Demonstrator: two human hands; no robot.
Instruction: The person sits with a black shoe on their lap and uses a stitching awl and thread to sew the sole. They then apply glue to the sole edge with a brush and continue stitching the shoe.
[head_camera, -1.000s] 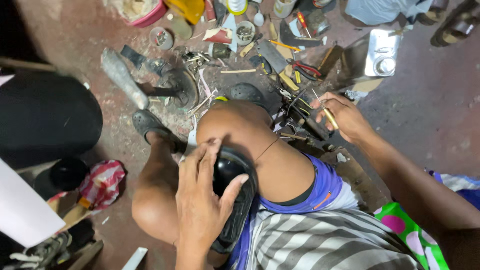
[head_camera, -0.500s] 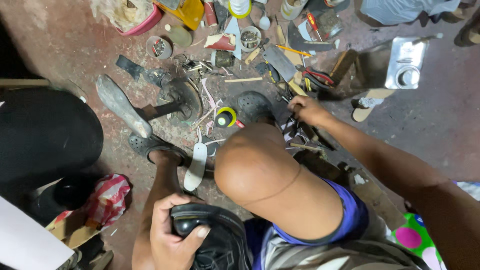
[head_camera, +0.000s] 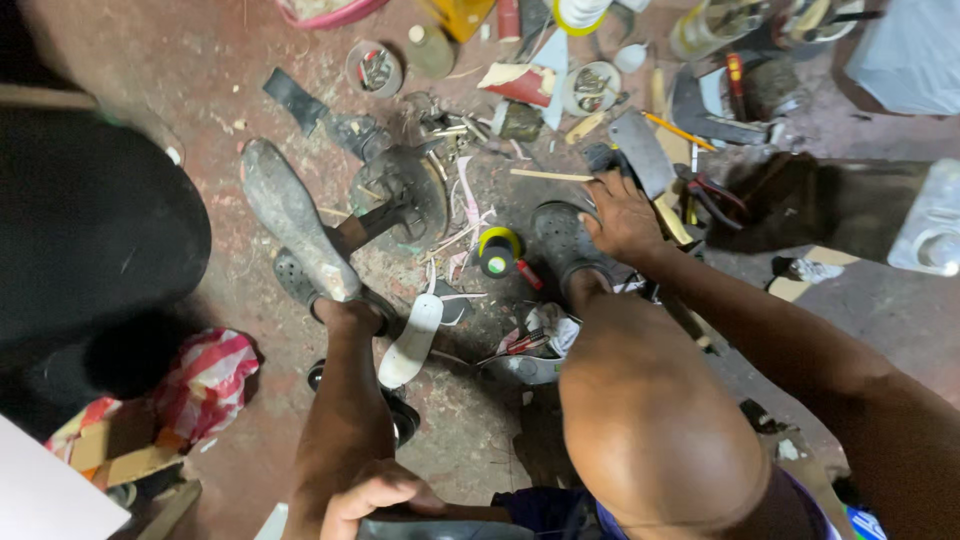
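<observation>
left hand (head_camera: 375, 495) gripping black shoe (head_camera: 440, 528) | right hand (head_camera: 622, 215) spread among floor tools, empty | risk: cut from metal blade (head_camera: 645, 152)

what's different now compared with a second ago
The right hand has moved from the tools at the far right to the floor clutter beside the flat metal blade. The left hand still grips the black shoe, now lower in view. The iron shoe last stayed put.
</observation>
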